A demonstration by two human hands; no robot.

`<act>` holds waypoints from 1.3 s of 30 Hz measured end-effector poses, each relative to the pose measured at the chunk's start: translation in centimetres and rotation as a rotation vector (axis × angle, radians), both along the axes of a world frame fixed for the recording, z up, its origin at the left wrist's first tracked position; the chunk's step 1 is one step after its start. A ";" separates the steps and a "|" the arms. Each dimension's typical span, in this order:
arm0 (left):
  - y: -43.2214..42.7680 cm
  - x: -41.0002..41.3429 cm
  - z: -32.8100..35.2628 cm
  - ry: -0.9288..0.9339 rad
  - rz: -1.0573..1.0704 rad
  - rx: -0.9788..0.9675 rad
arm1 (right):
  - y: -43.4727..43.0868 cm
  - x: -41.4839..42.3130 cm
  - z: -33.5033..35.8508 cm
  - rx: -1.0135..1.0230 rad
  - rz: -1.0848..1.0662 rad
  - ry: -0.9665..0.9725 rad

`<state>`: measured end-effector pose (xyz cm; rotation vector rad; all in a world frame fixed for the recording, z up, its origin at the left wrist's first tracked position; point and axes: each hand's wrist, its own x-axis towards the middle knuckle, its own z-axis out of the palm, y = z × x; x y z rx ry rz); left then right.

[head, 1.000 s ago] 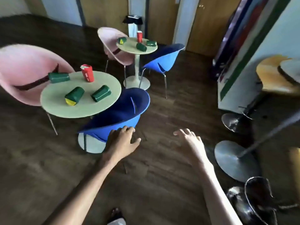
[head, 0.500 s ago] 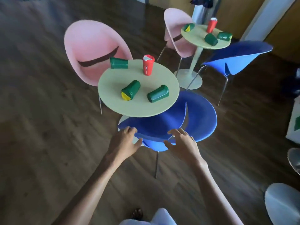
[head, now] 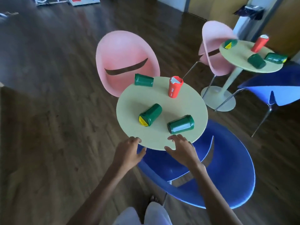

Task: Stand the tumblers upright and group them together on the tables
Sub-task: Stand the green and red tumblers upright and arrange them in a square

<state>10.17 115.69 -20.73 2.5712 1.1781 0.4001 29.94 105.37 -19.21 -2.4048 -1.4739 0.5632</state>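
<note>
On the near round table (head: 129, 101) a red tumbler (head: 174, 87) stands upright at the back. Three green tumblers lie on their sides: one at the back left edge (head: 143, 80), one with a yellow lid in the middle (head: 150, 115), one at the front right (head: 181, 124). My left hand (head: 129, 151) and my right hand (head: 180, 147) reach over the table's near edge with relaxed fingers, holding nothing. A far table (head: 237, 57) carries an upright red tumbler (head: 259, 43) and three green ones lying down (head: 230, 43) (head: 256, 61) (head: 275, 58).
A blue chair (head: 227, 176) stands between me and the near table. A pink chair (head: 125, 59) sits behind it. A second pink chair (head: 214, 43) and a blue chair (head: 276, 90) flank the far table. Dark wood floor lies open to the left.
I have come closer to the near table. Both hands rose from the blue chair's back to the table's near edge.
</note>
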 end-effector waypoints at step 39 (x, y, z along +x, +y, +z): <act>23.5 10.7 -10.1 -0.307 -0.013 -0.728 | 27.7 13.2 -10.1 -0.152 0.550 0.040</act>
